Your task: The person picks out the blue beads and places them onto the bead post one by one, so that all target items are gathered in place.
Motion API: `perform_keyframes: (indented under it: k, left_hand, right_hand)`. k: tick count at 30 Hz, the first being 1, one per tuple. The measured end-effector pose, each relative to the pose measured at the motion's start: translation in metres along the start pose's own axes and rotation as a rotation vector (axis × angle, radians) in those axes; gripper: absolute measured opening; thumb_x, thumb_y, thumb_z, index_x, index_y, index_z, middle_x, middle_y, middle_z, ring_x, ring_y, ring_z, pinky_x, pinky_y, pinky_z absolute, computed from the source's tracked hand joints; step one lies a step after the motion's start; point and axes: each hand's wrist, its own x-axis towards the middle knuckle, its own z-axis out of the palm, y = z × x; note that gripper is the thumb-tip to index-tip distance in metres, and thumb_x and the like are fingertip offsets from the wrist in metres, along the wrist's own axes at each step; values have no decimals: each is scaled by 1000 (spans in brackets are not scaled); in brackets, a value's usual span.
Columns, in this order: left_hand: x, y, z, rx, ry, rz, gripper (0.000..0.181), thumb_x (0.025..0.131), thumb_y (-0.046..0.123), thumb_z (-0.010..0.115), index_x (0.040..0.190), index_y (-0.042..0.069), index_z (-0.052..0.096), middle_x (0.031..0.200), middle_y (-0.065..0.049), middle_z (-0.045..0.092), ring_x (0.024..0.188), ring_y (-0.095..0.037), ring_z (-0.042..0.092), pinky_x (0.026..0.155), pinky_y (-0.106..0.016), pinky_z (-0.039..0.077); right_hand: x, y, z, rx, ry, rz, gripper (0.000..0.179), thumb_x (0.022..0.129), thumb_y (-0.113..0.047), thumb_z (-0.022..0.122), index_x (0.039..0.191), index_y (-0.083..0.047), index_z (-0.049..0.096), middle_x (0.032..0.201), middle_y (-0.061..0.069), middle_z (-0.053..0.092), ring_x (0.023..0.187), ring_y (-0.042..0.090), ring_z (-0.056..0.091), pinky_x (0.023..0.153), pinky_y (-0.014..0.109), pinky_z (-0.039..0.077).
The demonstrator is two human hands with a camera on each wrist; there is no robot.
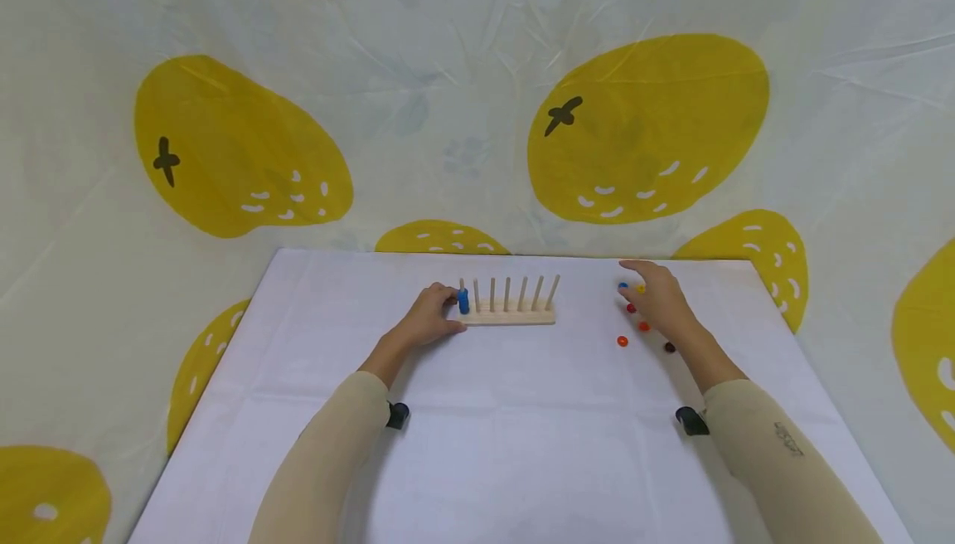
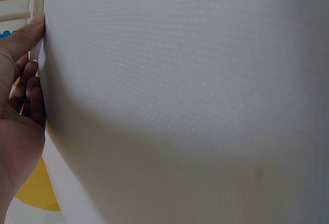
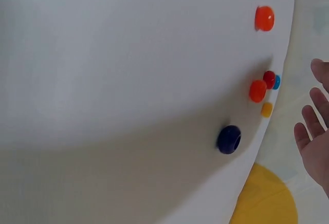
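Note:
A wooden peg rack (image 1: 515, 318) with a row of upright pegs stands toward the back of the table. Blue beads (image 1: 463, 302) are stacked on its leftmost peg. My left hand (image 1: 431, 316) grips the rack's left end, and in the left wrist view the thumb (image 2: 25, 36) presses on the edge of the base. Raised over the loose beads at the right, my right hand (image 1: 662, 302) has its fingers spread and holds nothing. Near it lie a blue bead (image 1: 622, 285), a yellow bead (image 3: 267, 109), a red bead (image 3: 269, 79), two orange beads (image 3: 264, 18) and a dark bead (image 3: 229, 139).
White cloth covers the table (image 1: 522, 444). Behind it hangs a pale curtain (image 1: 448, 113) printed with large yellow fruit. A dark wrist band (image 1: 692, 421) shows at the right sleeve, another (image 1: 399, 415) at the left.

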Motion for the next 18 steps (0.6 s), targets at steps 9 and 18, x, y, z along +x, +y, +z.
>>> perform_keyframes:
  k: [9,18]
  left_hand:
    - [-1,1,-2,-12,-2,-14,66,86,22,86,141,1,57,128,-12,58,122,-27,54,115,-42,44]
    - [-2,2,0,-17,-4,-14,65,86,21,86,141,1,57,128,-12,58,121,-27,54,115,-42,44]
  right_hand:
    - [8,14,3,-53,-71,55,48,99,-13,69,144,0,56,146,29,52,138,51,40,118,65,30]
    - [14,19,5,-79,-150,89,42,100,-10,63,140,2,59,144,31,52,135,51,40,117,66,32]
